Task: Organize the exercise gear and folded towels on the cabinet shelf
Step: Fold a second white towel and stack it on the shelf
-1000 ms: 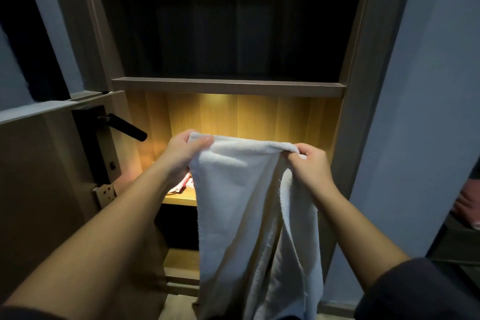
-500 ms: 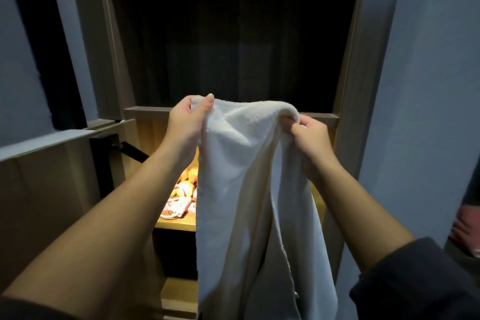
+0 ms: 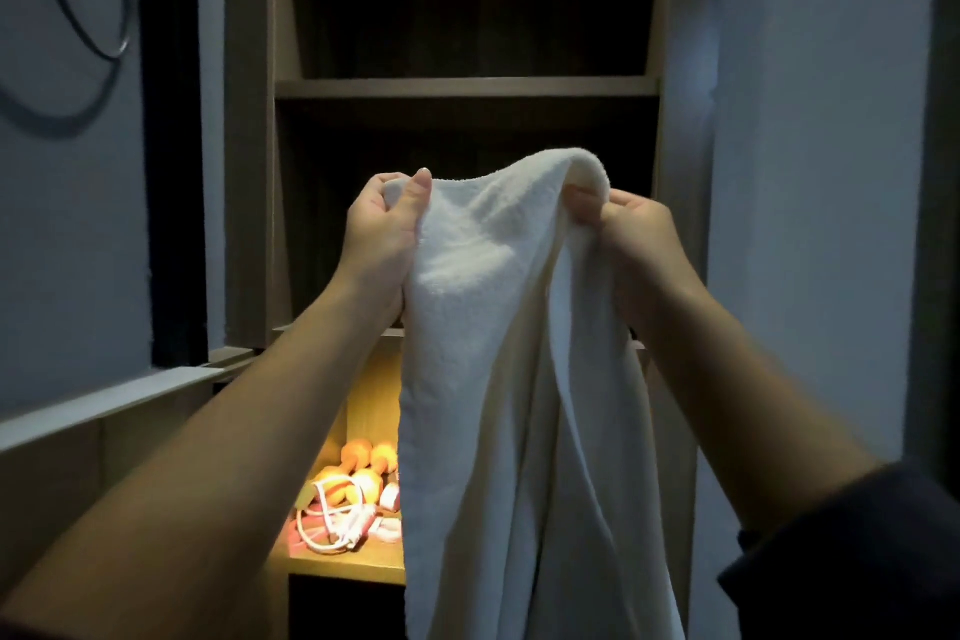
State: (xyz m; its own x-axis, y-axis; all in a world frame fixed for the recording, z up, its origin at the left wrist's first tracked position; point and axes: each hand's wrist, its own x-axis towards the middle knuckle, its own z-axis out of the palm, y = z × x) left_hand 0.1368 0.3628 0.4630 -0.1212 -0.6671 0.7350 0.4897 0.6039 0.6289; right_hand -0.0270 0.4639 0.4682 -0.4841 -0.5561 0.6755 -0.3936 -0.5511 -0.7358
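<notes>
Towel (image 3: 483,307) higher now; lit shelf (image 3: 343,560) in dim cabinet (image 3: 249,172).

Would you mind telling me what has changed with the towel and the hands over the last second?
The left hand and right hand have lifted the white towel upward, from in front of the lit shelf to the dark compartment above it, uncovering the exercise gear on that shelf. Nothing was let go: each hand still pinches the towel's top edge, and it hangs unfolded.
</notes>
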